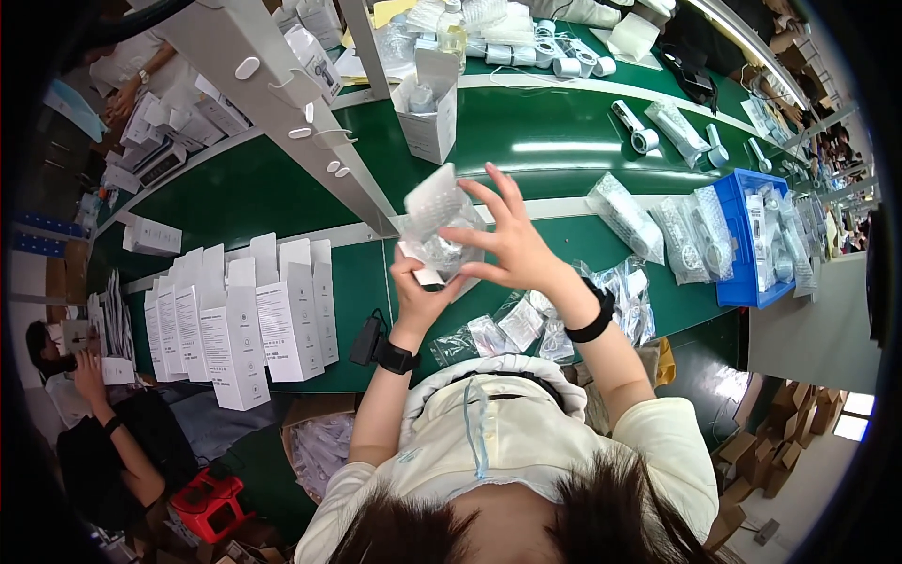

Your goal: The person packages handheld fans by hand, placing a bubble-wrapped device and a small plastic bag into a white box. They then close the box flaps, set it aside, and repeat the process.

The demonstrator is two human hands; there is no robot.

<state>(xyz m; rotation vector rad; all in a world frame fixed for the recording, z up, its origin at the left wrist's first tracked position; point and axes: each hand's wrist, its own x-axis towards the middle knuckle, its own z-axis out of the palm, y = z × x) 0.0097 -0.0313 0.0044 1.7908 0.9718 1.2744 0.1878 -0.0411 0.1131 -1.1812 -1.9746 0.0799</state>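
Observation:
My left hand [418, 299] grips a small white carton [427, 275] from its left side, its lid flap [430, 195] standing up. Clear bubble wrap [443, 252] fills the mouth of the carton; what it wraps is hard to make out. Over the right side of that opening is my right hand [512, 242], its fingers spread and some fingertips at the wrap and the carton's edge. Just below lie small clear plastic bags [521, 322] with white contents. To the left, several white cartons [225, 324] stand upright with raised flaps.
A blue crate [747, 282] holds bubble-wrapped items, with more wrapped pieces [625, 218] beside it. Behind my hands stands an open white box [432, 136], near a metal post [329, 141]. White handheld devices [643, 139] lie on the far green surface. Another person [103, 404] sits at the left.

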